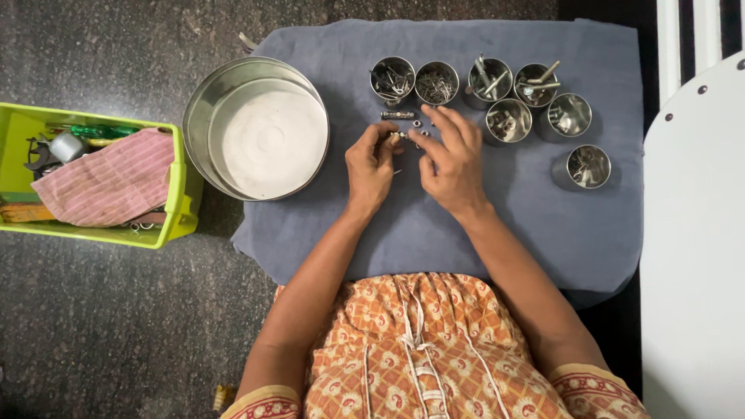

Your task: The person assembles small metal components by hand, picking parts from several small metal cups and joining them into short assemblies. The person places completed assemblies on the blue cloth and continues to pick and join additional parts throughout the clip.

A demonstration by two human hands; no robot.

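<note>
Orange patterned garment (423, 349) nearest the lens. Left hand (369, 164) pinching a small bolt (397, 135) at fingertips; right hand (452, 159) just beside, fingers spread, apparently empty, reaching toward the pinch. Loose nuts (417, 123) just beyond. Steel cups (436, 83) farther out. Best kept low over blue cloth (543, 225), forearms converging, wrists slightly bent.

A dark speckled stone floor (93, 326) fills the scene. At the right stands white furniture (694, 256) with a curved edge, white slats (687, 39) beyond it at far right.
</note>
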